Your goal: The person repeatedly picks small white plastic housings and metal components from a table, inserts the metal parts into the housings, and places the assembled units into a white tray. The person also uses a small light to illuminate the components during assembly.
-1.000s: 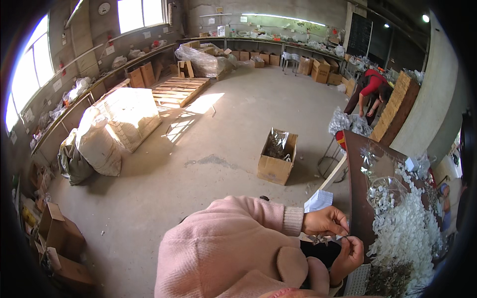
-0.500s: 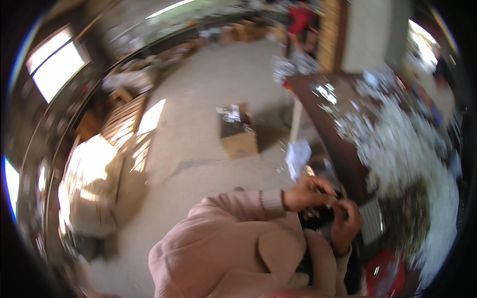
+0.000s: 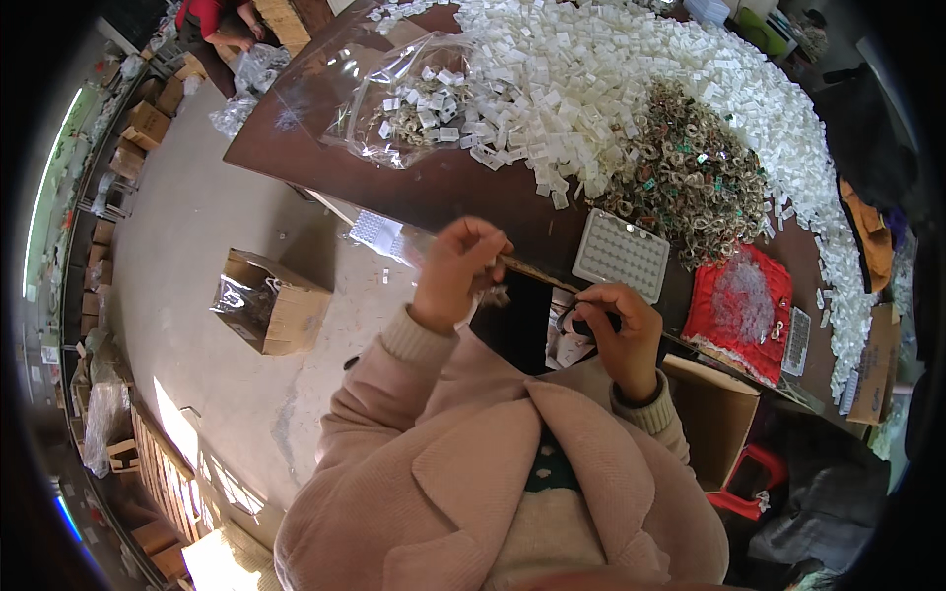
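My left hand is raised in front of the table's near edge, its fingers pinched together. A small tan tangled bit shows just below its fingertips; whether it is held there is unclear. To the right, my right hand has thumb and forefinger drawn together beside a dark thing too small to name. A white tray with rows of small hollows lies just beyond my right hand. Behind it is a heap of tangled tan rings with green bits.
Clear plastic pieces cover much of the brown table, some in a clear bag. A red cloth carries fine clear bits. Cardboard boxes stand on the floor and beside me. Another person bends at far left.
My view has swung toward the table, which now fills more of the picture. My hands, close together before, are now apart.
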Motion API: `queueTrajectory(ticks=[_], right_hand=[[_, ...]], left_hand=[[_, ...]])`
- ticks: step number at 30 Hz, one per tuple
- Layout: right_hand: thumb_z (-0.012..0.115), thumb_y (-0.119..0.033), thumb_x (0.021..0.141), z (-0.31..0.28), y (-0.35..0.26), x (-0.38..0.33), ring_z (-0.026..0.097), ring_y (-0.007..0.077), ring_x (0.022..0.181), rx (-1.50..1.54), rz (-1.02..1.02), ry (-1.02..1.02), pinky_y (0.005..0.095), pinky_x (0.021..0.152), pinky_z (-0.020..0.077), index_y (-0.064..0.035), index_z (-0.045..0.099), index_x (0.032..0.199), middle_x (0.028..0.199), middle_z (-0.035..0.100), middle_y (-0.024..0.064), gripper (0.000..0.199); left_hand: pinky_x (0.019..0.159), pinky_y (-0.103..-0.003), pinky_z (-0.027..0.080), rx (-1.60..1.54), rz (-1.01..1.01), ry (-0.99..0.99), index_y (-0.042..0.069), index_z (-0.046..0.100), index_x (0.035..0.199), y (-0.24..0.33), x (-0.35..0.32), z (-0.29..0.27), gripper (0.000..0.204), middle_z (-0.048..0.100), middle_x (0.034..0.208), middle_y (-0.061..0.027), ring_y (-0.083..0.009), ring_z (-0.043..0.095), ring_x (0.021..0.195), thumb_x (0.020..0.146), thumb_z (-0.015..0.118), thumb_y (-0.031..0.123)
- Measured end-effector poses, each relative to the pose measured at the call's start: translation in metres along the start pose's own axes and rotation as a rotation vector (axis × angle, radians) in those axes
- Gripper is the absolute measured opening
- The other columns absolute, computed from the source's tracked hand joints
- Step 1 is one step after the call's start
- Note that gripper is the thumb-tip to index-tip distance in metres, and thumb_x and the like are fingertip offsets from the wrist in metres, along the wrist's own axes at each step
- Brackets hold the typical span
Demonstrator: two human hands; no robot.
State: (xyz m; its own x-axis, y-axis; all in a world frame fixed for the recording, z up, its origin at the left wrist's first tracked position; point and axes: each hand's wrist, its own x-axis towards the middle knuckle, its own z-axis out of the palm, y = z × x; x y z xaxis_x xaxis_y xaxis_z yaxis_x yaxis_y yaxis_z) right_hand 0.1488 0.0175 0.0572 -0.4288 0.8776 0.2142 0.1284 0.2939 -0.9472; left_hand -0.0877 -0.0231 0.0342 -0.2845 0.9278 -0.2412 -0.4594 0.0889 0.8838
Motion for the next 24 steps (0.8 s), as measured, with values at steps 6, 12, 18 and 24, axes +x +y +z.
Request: queueTrajectory(ticks=[6,12,18,24], right_hand=[[0.074,0.002,0.084,0.008,0.002,0.005,0.067,0.0145,0.073,-0.096,-0.022,-0.087,0.0259,0.067,0.0518,-0.001,0.07,0.095,0.089,0.07,0.0076,0.012],[0.075,0.003,0.081,0.006,-0.001,0.01,0.067,0.0173,0.075,-0.183,-0.107,-0.083,0.0267,0.067,0.0521,-0.0024,0.07,0.095,0.09,0.07,0.0084,0.016],[0.077,0.001,0.081,0.005,0.005,0.014,0.068,0.0174,0.077,-0.184,-0.098,-0.011,0.0277,0.068,0.0538,-0.0031,0.069,0.099,0.09,0.07,0.0085,0.02],[0.071,0.002,0.089,0.016,0.004,0.029,0.065,0.0088,0.08,0.069,0.041,0.193,0.0228,0.071,0.0533,0.0013,0.067,0.106,0.09,0.069,0.0038,0.018]], left_hand=[[0.064,-0.04,0.053,1.344,0.767,0.204,0.01,0.071,0.093,0.022,0.097,-0.026,0.009,0.064,0.088,-0.0098,-0.0285,0.066,0.074,0.085,0.067,0.01],[0.071,-0.046,0.055,1.76,0.605,0.18,0.013,0.071,0.092,0.015,0.15,-0.048,0.009,0.06,0.092,-0.0108,-0.0329,0.067,0.081,0.088,0.063,0.015],[0.074,-0.045,0.054,1.436,0.739,0.107,0.005,0.063,0.085,0.022,0.118,-0.035,0.003,0.063,0.094,-0.0155,-0.0377,0.066,0.086,0.086,0.061,0.007],[0.072,-0.037,0.055,0.96,0.787,-0.379,0.002,0.067,0.094,0.006,0.02,0.041,0.021,0.068,0.1,-0.0163,-0.0343,0.067,0.085,0.076,0.074,-0.005]])
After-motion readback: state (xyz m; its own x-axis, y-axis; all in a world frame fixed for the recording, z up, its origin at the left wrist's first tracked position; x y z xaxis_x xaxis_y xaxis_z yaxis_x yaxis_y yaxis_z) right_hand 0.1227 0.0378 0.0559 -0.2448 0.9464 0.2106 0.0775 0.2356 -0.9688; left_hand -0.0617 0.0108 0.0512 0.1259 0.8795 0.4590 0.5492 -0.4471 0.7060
